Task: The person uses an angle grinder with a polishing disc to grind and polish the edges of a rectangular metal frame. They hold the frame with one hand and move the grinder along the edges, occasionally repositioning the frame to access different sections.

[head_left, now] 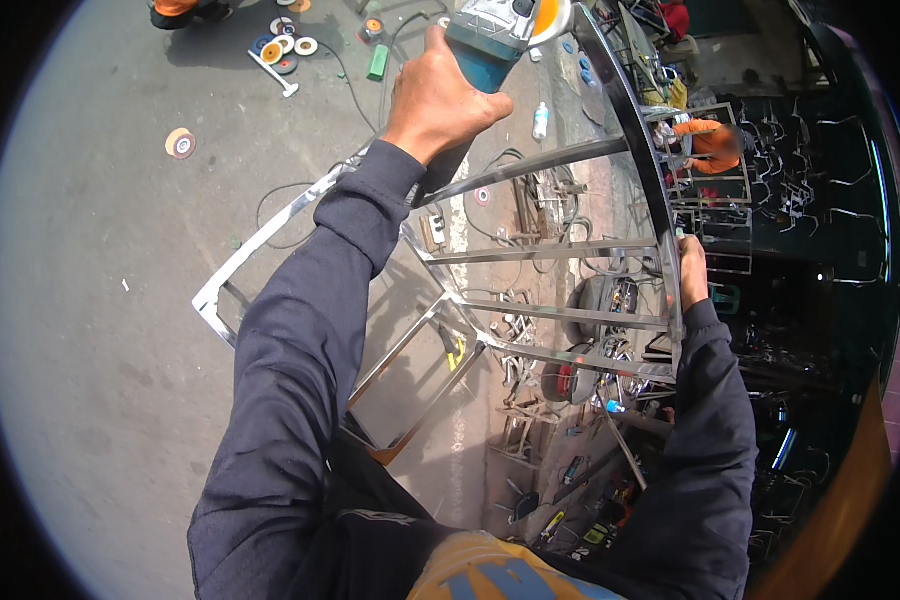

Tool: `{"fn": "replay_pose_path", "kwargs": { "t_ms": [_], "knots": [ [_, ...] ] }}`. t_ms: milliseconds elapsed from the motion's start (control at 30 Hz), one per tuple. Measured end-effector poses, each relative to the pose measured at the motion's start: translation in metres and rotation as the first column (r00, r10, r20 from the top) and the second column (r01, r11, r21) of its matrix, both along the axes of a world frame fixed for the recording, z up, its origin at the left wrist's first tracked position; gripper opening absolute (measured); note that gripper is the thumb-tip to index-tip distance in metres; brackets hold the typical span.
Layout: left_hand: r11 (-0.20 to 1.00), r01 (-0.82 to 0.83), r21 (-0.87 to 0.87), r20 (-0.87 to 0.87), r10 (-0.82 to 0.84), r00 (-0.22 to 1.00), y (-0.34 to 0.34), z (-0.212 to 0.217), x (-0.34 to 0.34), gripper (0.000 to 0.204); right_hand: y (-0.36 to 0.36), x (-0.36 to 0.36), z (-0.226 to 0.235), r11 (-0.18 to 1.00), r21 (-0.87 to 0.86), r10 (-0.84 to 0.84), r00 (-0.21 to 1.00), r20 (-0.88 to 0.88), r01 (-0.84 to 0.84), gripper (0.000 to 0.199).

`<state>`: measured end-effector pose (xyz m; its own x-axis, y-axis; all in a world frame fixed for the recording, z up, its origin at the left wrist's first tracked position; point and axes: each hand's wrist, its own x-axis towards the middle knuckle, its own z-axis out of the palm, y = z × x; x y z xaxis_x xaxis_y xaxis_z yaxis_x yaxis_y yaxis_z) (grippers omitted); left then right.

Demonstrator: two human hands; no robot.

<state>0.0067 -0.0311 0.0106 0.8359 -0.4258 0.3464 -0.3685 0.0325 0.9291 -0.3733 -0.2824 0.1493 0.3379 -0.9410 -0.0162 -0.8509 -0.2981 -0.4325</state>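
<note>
My left hand [445, 95] is closed around the body of a teal and silver angle grinder [488, 62] at the top of the view. The grinder's yellow and white disc [548, 20] is close to the upper end of a shiny metal chair frame [560, 252]. Several slats run across this frame to a curved dark rail on the right. My right hand [692, 272] grips that rail near its middle, its fingers partly hidden behind the metal. The frame's seat and leg bars reach down and left, passing behind my left forearm.
Several abrasive discs [275, 47] lie on the grey ground at upper left, beside a white T-shaped piece [275, 76] and a green block [377, 63]. Cables, a plastic bottle [540, 121] and metal scraps lie beyond the frame. A person in orange [708, 145] works at the right.
</note>
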Motion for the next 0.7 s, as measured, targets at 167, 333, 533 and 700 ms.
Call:
{"fn": "replay_pose_path", "kwargs": {
  "t_ms": [167,333,533,700],
  "knots": [
    [0.997,-0.081,-0.015,-0.111,0.079,0.991,0.006,-0.023,0.000,0.075,-0.014,-0.009,-0.007,0.996,0.081,0.017,0.997,0.074,-0.023,0.027],
    [0.992,-0.042,-0.115,-0.233,0.014,0.972,0.007,-0.041,-0.029,0.075,-0.008,-0.010,-0.003,0.995,0.095,-0.053,0.989,0.136,0.040,0.036],
    [0.990,-0.038,-0.135,-0.050,0.032,0.998,-0.008,-0.007,-0.019,0.075,-0.003,-0.010,-0.001,0.992,0.107,-0.067,0.996,0.065,0.060,0.033],
    [0.988,0.006,-0.151,-0.061,-0.015,0.998,-0.008,0.007,-0.025,0.070,-0.013,-0.015,-0.010,0.998,0.014,0.065,0.997,0.048,-0.066,0.030]
  ]
}}
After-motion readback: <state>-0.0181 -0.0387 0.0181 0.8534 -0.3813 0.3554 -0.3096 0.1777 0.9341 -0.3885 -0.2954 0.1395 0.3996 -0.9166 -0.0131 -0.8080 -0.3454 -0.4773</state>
